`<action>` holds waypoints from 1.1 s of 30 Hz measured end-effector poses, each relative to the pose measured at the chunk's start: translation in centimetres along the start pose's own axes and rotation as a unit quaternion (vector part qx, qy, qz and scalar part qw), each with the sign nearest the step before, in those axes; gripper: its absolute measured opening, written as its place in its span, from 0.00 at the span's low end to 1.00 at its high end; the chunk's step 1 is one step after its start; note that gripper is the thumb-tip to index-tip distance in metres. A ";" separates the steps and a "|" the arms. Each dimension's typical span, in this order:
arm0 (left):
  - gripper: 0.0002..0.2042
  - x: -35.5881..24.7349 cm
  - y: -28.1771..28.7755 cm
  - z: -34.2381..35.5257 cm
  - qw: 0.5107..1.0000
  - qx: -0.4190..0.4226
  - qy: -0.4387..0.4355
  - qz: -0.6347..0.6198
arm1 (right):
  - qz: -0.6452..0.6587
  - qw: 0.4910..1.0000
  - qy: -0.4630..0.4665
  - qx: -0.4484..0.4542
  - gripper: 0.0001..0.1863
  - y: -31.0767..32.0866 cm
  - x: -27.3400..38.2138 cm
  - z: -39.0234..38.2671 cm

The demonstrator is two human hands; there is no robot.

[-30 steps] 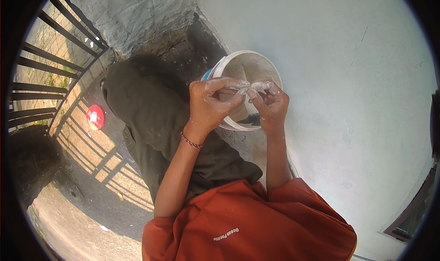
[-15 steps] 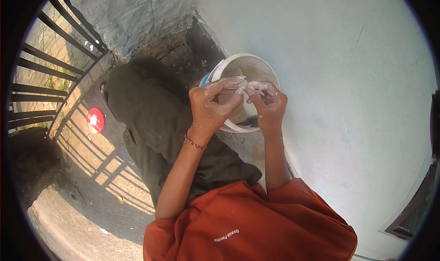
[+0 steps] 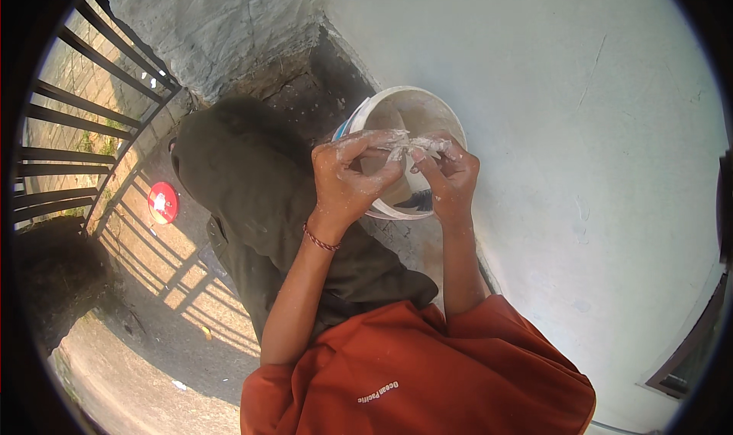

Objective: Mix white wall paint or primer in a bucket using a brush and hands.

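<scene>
A white bucket stands against the pale wall, tilted in my view, with a greyish inside and a dark patch low in it. Over its mouth my left hand and my right hand meet, thumbs and fingertips pinched close together. White paste coats the fingertips of both, and specks of it dot the skin. Something small and whitish seems to lie between the fingertips, but I cannot make out what it is.
My bent leg in dark trousers lies left of the bucket. A red round lid with a white mark rests on the floor. Metal railing bars run along the left, and a smooth pale wall rises on the right.
Both hands stay pinched over the bucket, with only slight shifts of the fingers. The view has moved a little, so the lid and railing sit slightly differently.
</scene>
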State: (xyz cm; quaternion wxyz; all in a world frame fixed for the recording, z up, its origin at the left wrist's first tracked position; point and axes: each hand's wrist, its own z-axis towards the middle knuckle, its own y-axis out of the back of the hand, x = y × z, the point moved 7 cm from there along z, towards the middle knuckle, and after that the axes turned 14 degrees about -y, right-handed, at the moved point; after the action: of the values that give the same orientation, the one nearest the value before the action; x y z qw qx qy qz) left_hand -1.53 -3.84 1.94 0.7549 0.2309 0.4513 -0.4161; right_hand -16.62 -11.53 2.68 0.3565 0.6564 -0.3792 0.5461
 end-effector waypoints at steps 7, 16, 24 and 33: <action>0.13 -0.1 0.1 0.0 1.000 -0.014 -0.016 0.022 | -0.008 1.000 0.005 0.007 0.07 -0.2 0.3 -0.1; 0.17 0.2 -0.2 -0.1 0.998 -0.019 -0.058 -0.014 | 0.009 1.000 0.004 -0.004 0.08 -0.3 0.2 0.1; 0.15 -0.7 -0.1 0.2 0.999 -0.001 -0.044 0.029 | -0.005 1.000 -0.004 -0.014 0.08 -0.3 0.2 0.0; 0.12 -0.2 -0.3 -0.1 0.999 -0.005 -0.025 0.032 | -0.042 0.998 0.021 -0.035 0.06 -0.6 0.2 -0.1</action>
State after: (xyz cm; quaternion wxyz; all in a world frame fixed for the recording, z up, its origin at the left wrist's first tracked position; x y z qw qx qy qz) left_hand -1.84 -3.84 2.14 0.7801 0.2308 0.4269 -0.3948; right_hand -16.14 -11.18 2.88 0.4097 0.6471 -0.3624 0.5312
